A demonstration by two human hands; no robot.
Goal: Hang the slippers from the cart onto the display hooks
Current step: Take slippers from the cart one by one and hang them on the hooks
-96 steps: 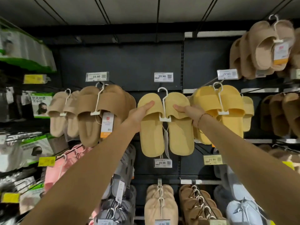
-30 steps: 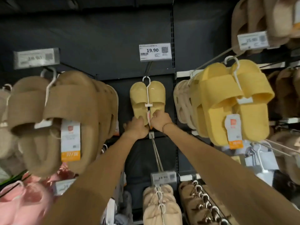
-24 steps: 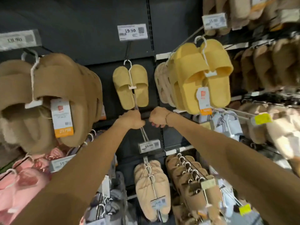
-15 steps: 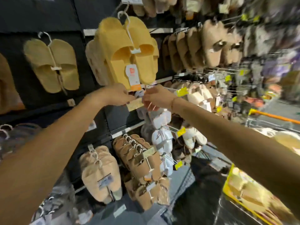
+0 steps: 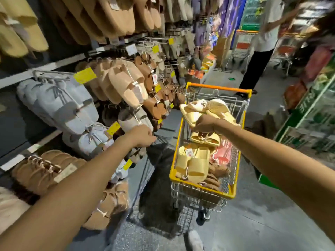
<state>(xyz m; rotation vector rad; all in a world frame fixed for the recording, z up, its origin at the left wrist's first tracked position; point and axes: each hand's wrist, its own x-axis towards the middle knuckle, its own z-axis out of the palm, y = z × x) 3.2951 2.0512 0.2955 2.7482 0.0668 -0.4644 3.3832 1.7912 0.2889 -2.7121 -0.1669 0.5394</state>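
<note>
A yellow-rimmed shopping cart point(image 5: 176, 142) stands in the aisle in front of me. It holds several pale yellow slipper pairs point(image 5: 192, 163), a pink pair point(image 5: 221, 154) and brown ones point(image 5: 215, 176). My right hand point(image 5: 204, 124) reaches down into the cart, fingers curled on a yellow slipper pair point(image 5: 208, 140). My left hand point(image 5: 143, 135) hovers left of the cart beside the display, fingers loosely curled and holding nothing. The display hooks on the left carry grey slippers point(image 5: 59, 105), tan slippers point(image 5: 123, 84) and brown slippers point(image 5: 155, 105).
Yellow price tags point(image 5: 85, 76) stick out from the hook ends. Another person point(image 5: 262, 42) stands beyond the cart near a second cart point(image 5: 282, 51). A green shelf unit point(image 5: 311, 115) lines the right side. My shoe point(image 5: 194, 240) shows at the bottom.
Both hands let go of the yellow pair left hanging on its hook. I turned right, and my right hand went down into the cart onto another yellow pair.
</note>
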